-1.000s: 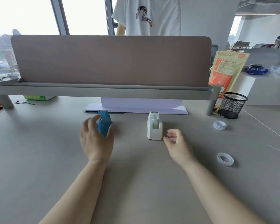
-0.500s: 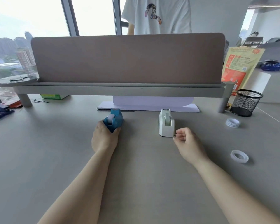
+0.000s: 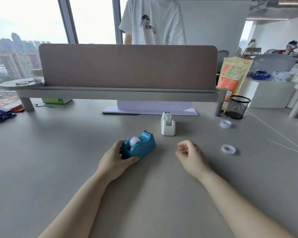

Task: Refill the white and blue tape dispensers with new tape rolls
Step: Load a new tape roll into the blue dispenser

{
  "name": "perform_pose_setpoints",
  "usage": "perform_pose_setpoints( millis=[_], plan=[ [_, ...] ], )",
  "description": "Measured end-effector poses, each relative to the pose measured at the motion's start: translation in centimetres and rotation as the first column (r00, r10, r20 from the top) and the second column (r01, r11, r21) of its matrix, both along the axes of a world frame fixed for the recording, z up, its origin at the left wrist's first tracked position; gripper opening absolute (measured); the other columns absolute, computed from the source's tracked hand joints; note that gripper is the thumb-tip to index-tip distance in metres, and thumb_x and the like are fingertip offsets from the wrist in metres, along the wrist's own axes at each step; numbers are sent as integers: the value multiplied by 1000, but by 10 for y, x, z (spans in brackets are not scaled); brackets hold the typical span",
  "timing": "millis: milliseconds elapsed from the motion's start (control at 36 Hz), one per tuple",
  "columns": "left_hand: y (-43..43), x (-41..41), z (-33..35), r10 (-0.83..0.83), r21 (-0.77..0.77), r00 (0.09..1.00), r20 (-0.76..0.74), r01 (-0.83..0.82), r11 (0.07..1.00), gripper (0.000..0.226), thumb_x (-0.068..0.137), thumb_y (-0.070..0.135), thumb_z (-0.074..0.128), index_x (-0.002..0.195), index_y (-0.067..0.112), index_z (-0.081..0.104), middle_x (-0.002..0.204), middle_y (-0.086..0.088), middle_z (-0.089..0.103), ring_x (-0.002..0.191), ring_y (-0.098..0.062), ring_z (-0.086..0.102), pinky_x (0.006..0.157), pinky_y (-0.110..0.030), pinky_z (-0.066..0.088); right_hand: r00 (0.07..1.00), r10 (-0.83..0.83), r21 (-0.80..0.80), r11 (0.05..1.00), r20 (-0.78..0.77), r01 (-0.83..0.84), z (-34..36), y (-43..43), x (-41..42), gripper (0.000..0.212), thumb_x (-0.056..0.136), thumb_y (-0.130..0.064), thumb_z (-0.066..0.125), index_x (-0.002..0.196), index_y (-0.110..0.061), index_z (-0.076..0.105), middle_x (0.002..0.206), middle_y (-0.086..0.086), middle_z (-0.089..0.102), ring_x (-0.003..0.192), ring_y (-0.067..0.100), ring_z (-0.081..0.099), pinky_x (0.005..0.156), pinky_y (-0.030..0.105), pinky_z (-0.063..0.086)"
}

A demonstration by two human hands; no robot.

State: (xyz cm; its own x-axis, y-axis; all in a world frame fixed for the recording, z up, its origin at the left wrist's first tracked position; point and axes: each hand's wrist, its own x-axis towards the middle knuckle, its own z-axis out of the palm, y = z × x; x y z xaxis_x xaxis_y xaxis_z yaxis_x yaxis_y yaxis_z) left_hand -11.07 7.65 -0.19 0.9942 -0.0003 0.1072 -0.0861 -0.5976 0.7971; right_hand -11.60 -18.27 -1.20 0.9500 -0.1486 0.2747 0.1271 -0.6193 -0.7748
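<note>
Your left hand (image 3: 115, 160) gripping blue dispenser (image 3: 139, 146), white roll (image 3: 134, 140) seated inside it, your right hand (image 3: 190, 154) loosely curled, holding nothing, white dispenser (image 3: 168, 125) upright on worktop (image 3: 58, 169) beyond

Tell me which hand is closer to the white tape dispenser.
Right. The right hand sits just in front of the white dispenser, slightly right of it, apart. The left hand is farther left, holding the blue dispenser.
</note>
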Motion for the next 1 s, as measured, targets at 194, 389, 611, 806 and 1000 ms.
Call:
perform_pose_setpoints(
  millis=[194, 389, 611, 806, 1000],
  plan=[
    [-6, -3, 1, -258, -153, 965, -41, 249, 956, 67, 50, 44, 78, 113, 36, 57, 110, 12, 68, 99, -5, 66, 94, -33, 51, 993, 111, 160, 982, -34, -104, 6, 1, -16, 37, 78, -32, 73, 111, -24, 58, 113, -8, 63, 104, 7, 60, 93, 26, 47],
    [-13, -8, 3, -462, -280, 883, -78, 425, 861, 76, 59, 25, 79, 130, 18, 51, 124, -2, 63, 112, -16, 63, 92, -27, 51, 929, 342, 188, 931, -141, -314, 14, 0, -24, 70, 73, -26, 78, 134, -27, 45, 124, -12, 56, 120, 1, 50, 96, 15, 38],
    [-11, -7, 1, -474, -234, 878, -73, 447, 864, 83, 61, 35, 76, 135, 33, 40, 136, 5, 55, 124, -6, 54, 108, -32, 41, 936, 336, 195, 930, -105, -312, 13, -2, -22, 54, 74, -11, 77, 119, -29, 53, 115, -11, 63, 104, -2, 61, 91, 14, 47],
    [-12, -9, 3, -470, -193, 882, -26, 457, 868, 69, 68, 34, 73, 132, 23, 50, 128, 4, 62, 119, -11, 58, 106, -34, 43, 935, 345, 219, 921, -79, -322, 12, -4, -21, 49, 72, -8, 77, 102, -38, 54, 108, -17, 63, 89, -13, 62, 77, 5, 46],
    [-11, -8, 3, -460, -169, 888, -2, 453, 876, 71, 65, 32, 76, 131, 23, 51, 128, 5, 61, 118, -7, 58, 104, -31, 45, 934, 344, 215, 924, -101, -317, 15, -5, -22, 51, 71, -14, 79, 113, -31, 55, 113, -15, 62, 93, -12, 61, 79, 7, 47]
  ],
)
